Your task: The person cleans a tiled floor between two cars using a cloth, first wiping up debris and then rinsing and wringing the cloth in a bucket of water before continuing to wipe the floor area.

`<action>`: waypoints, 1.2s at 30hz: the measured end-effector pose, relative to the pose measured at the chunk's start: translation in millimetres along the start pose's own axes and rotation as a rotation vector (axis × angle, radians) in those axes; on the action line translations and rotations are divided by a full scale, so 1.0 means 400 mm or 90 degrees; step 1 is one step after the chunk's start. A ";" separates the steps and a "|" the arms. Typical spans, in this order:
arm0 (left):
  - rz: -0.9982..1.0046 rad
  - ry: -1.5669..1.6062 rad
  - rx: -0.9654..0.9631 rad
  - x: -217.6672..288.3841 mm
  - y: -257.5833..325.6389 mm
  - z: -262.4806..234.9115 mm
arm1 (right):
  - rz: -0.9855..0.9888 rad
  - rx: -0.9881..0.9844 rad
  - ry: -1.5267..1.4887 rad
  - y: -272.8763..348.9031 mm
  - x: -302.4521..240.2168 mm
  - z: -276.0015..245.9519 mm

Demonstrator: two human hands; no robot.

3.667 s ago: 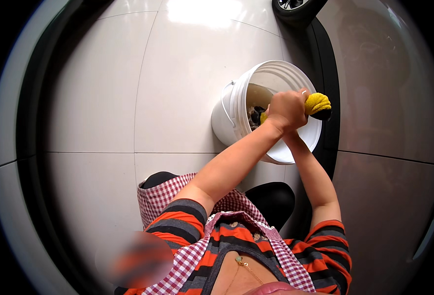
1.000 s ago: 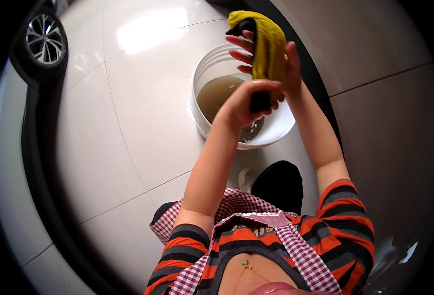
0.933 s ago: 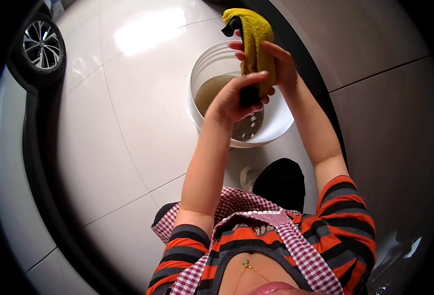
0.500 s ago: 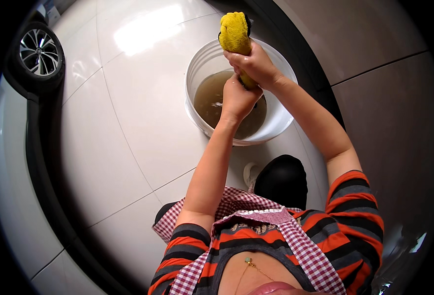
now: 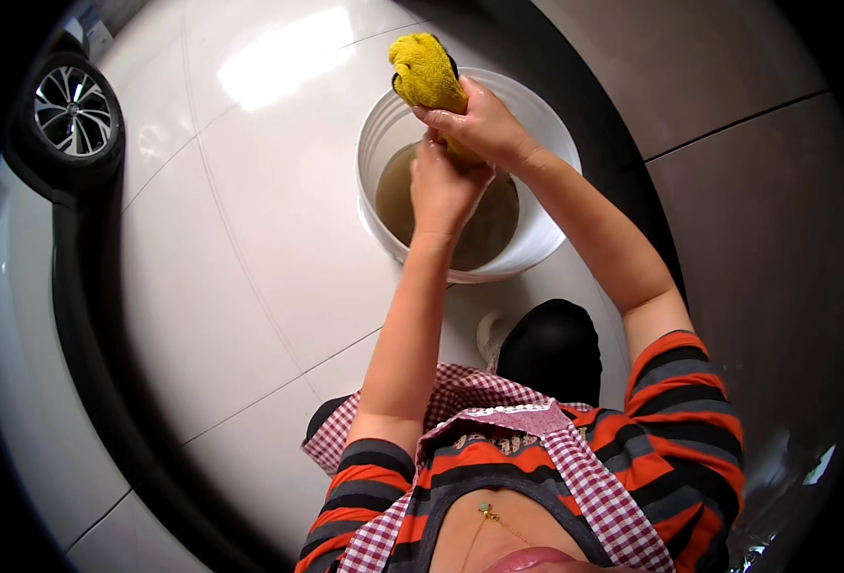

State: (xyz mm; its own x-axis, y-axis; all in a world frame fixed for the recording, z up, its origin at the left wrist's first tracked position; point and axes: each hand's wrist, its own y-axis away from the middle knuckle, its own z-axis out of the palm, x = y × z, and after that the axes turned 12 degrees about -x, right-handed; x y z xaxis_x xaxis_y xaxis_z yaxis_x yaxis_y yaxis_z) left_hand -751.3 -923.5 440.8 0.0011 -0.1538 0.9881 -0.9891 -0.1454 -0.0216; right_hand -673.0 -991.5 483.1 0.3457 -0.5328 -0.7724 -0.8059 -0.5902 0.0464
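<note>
A yellow cloth [image 5: 426,73] with a dark edge is bunched into a thick roll above a white bucket [image 5: 369,143]. Murky brown water [image 5: 489,229] lies in the bucket's bottom. My right hand [image 5: 487,122] is wrapped round the cloth just below its bulging top end. Lower down, my left hand [image 5: 446,186] is closed round the same roll, with its fingers partly hidden. Both hands are over the bucket's opening, apart from its water.
To the left stands a light-coloured car [image 5: 21,315] with a spoked wheel [image 5: 73,110]. Another car's brownish side [image 5: 756,191], with a dark lower sill, is close on the right. Pale floor tiles [image 5: 250,286] stretch between them. My bent leg [image 5: 551,349] is near the bucket.
The top end of the cloth has tipped to the left and slightly down. Both hands have shifted a little left with it, still gripping. The bucket stays in place.
</note>
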 end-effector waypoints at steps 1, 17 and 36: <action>0.008 0.009 -0.002 -0.010 -0.005 -0.010 | -0.007 -0.039 -0.144 0.001 -0.005 -0.005; -0.139 0.947 -0.138 -0.018 -0.013 0.048 | 0.174 -0.010 -0.505 0.133 0.030 -0.053; -0.139 0.905 -0.158 0.147 0.027 0.076 | 0.104 -0.042 0.021 0.211 -0.133 -0.115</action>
State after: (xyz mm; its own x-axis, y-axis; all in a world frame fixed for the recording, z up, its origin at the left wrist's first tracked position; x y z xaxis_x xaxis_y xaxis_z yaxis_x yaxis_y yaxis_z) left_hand -757.3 -963.8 493.9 0.1538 0.9462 0.2848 -0.9879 0.1528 0.0260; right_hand -737.3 -1041.0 557.1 0.2289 -0.6440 -0.7300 -0.8200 -0.5317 0.2119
